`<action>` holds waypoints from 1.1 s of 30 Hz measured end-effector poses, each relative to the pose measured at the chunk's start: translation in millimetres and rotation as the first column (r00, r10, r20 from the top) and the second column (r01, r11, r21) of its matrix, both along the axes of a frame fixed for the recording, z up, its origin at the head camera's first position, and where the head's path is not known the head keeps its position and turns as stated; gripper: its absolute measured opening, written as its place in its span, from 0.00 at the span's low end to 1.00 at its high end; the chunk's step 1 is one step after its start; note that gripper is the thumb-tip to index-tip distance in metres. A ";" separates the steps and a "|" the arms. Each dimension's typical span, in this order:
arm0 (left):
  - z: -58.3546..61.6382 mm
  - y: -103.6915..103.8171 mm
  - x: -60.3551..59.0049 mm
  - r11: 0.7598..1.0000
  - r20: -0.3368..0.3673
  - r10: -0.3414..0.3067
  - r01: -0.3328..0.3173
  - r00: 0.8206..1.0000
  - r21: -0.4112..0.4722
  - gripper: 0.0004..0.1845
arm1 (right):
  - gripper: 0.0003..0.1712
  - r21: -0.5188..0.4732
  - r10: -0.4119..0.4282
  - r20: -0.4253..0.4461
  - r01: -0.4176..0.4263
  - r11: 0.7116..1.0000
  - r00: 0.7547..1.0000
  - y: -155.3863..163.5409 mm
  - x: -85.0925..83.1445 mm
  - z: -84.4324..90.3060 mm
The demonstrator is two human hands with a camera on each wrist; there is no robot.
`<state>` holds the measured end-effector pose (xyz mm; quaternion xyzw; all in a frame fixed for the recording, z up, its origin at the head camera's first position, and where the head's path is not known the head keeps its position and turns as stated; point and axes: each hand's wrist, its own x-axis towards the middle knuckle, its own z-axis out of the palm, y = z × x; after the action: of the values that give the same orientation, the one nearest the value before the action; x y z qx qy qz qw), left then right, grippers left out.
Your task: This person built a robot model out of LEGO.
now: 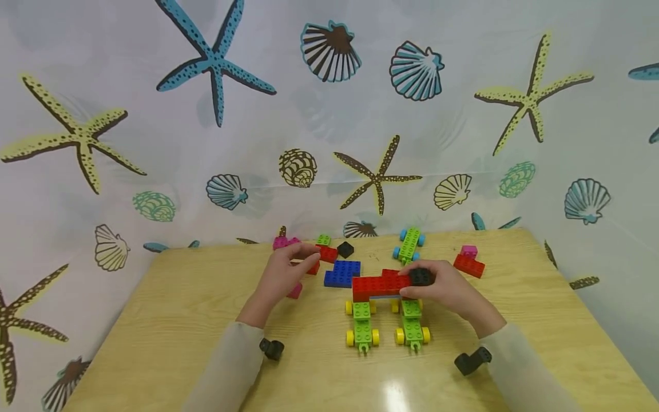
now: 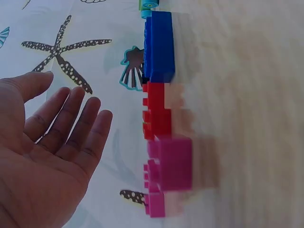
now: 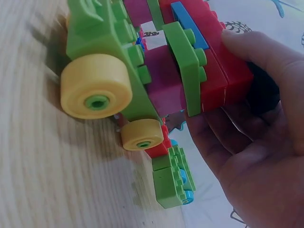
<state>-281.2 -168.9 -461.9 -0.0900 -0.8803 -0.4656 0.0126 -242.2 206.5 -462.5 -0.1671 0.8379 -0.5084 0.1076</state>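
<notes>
Seashell-and-starfish patterned cloth hung behind a pale wooden table [image 1: 170, 320] scattered with plastic building bricks. Near the middle stood two green brick chassis with yellow wheels [image 1: 362, 331], side by side, with a long red brick beam [image 1: 380, 285] laid across their far ends. The right hand [image 1: 445, 289] gripped the beam's right end, thumb and fingers curled round a black brick [image 1: 420, 276] there; the right wrist view showed the thumb pressed on the red brick beside the yellow wheels. The left hand [image 1: 282, 273] hovered over the table left of a flat blue brick plate [image 1: 342, 273], fingers straight and relaxed, holding nothing; in the left wrist view its open palm faced a row of blue, red and pink bricks [image 2: 168, 166]. Farther back lay a green chassis with blue wheels [image 1: 409, 245], and to the right a red brick topped with a pink one [image 1: 468, 263].
</notes>
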 end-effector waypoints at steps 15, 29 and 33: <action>-3.3 49.2 -57.6 0.996 0.082 -0.007 0.014 0.997 -0.092 0.23 | 0.22 0.010 0.005 0.000 -0.005 1.000 1.000 -0.9 4.0 1.6; -18.8 72.4 -77.5 0.945 0.135 0.067 -0.019 0.989 -0.327 0.27 | 0.21 -0.002 -0.007 0.000 0.007 1.000 1.000 2.3 2.0 -5.7; -22.6 76.3 -79.8 0.900 0.075 0.069 -0.030 0.995 -0.435 0.25 | 0.21 0.014 -0.014 -0.004 0.014 1.000 1.000 3.2 2.3 -5.3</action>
<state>-361.0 -92.6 -484.5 -0.0473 -0.9635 -0.2612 -0.0350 -239.9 209.7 -467.8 -0.1616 0.8427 -0.5029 0.1038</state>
